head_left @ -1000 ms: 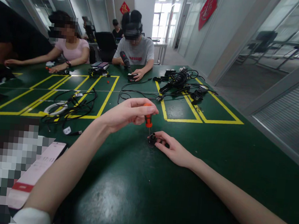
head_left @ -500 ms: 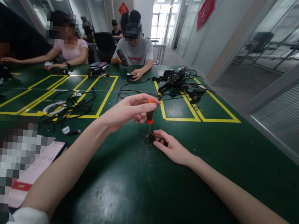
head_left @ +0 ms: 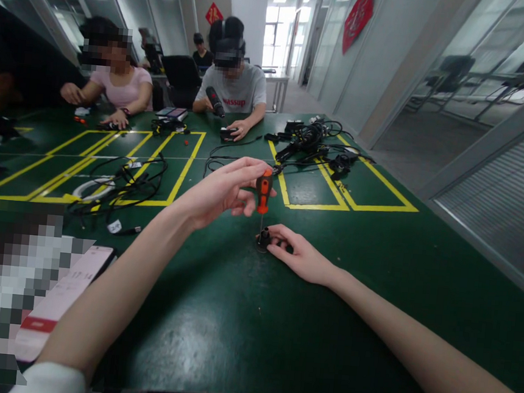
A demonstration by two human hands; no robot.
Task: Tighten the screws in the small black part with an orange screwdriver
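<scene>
My left hand (head_left: 232,191) is at the orange-and-black handle of a screwdriver (head_left: 264,190), its fingers around the upper end. The screwdriver stands nearly upright, and its thin shaft runs down to a small black round part (head_left: 264,238) with a short raised tube. This part rests on the green table (head_left: 215,315). From the right, my right hand (head_left: 300,255) grips the part's edge between thumb and fingers. Exactly where the screwdriver's tip sits on the part is too small to tell.
Black cables (head_left: 142,177) and a white coil (head_left: 94,188) lie at left. A heap of black cables (head_left: 310,139) sits at the back right. A phone (head_left: 68,289) is near my left forearm. Across the table, a co-worker holds a power drill (head_left: 215,102); other people sit behind.
My left thumb and fingers have shifted around the screwdriver handle, which shows more of its side now. My right hand keeps its hold. At far left, a co-worker's hand has moved.
</scene>
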